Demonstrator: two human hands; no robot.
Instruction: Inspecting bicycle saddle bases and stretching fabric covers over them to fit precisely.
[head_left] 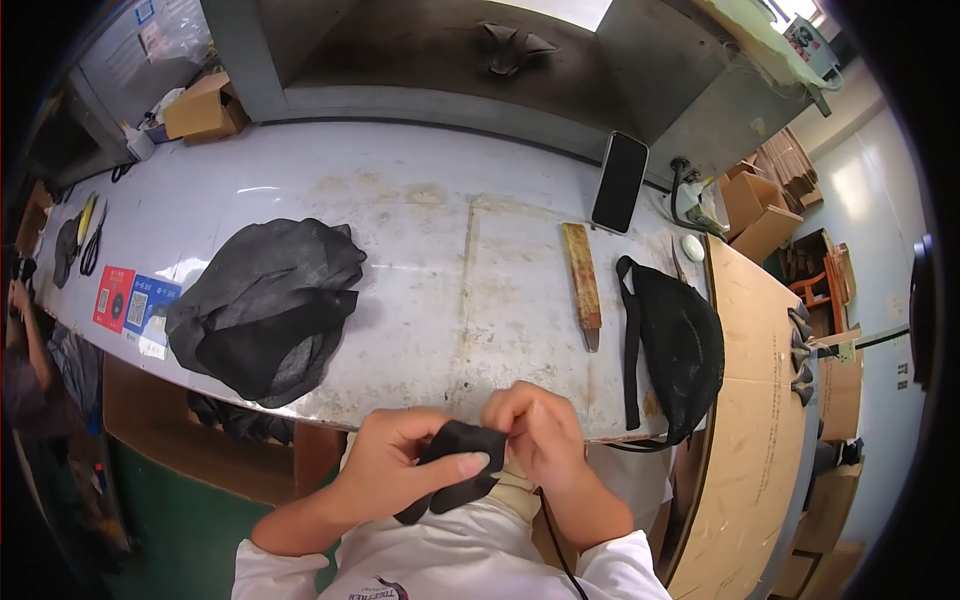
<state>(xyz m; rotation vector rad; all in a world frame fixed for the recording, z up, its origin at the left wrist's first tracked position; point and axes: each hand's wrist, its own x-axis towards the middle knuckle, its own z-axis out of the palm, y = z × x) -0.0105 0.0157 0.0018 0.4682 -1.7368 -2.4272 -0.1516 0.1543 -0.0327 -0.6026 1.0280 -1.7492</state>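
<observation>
"At the near edge of the table, what do the hands hold?"

"One small black piece, above the person's lap. The left hand is clamped on it, thumb pressed across its face. The right hand is at the piece's right edge, fingers curled together; whether they grip it, I cannot tell."

"State of the work?"

"Under way, in my judgement: the piece is in handling, not yet set down. The fingers cover the edge concerned, so no completed detail can be confirmed."

"Next, the tabletop?"

"To the left, a crumpled heap of dark cloth. To the right, a black pouch-like item with a strap along its left side. Neither is touched by a hand. Whether either is done or waiting, the view does not settle."

"Tools?"

"A worn, stained bar lies left of the pouch-like item, out of use. Beyond it a phone is propped up, screen dark."

"Far side?"

"A dark folded piece on the grey shelf; its part in the work is unclear."

"Outstanding?"

"At least the piece in hand, which I judge unfinished. No count of the remainder is possible."
</observation>
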